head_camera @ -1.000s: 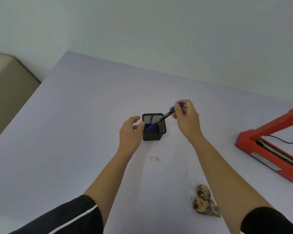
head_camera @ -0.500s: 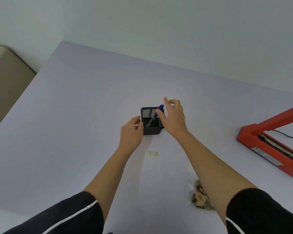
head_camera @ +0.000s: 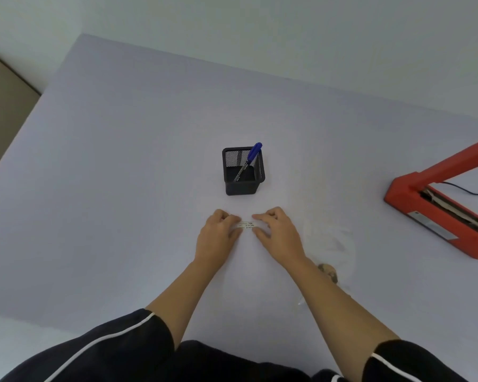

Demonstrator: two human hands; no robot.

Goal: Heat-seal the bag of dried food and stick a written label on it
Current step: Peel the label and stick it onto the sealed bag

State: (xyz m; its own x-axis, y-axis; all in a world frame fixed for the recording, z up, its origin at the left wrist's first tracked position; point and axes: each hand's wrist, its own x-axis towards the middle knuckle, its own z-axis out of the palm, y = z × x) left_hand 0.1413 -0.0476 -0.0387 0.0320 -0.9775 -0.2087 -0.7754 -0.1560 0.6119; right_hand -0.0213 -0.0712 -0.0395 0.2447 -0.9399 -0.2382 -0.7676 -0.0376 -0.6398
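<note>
Label (head_camera: 247, 225): flat on table (head_camera: 122, 188), written side up, at 6 o'clock from holder (head_camera: 243, 175).
Left hand (head_camera: 217, 238): fingertips pinching label's left end.
Right hand (head_camera: 278, 234): fingertips pinching label's right end.
Pen (head_camera: 249, 160): leaning in holder.
Bag (head_camera: 329, 255): at 4 o'clock from label, partly under right forearm.
Sealer (head_camera: 439, 213): at 3 o'clock, arm raised.

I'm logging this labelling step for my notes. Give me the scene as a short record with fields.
label: small white strip with writing, flat on the table
left hand: fingertips at the label's left end
right hand: fingertips at its right end
pen: blue-capped, leaning in the black mesh holder
bag of dried food: clear, right of the right hand
heat sealer: red, arm raised, far right
</note>
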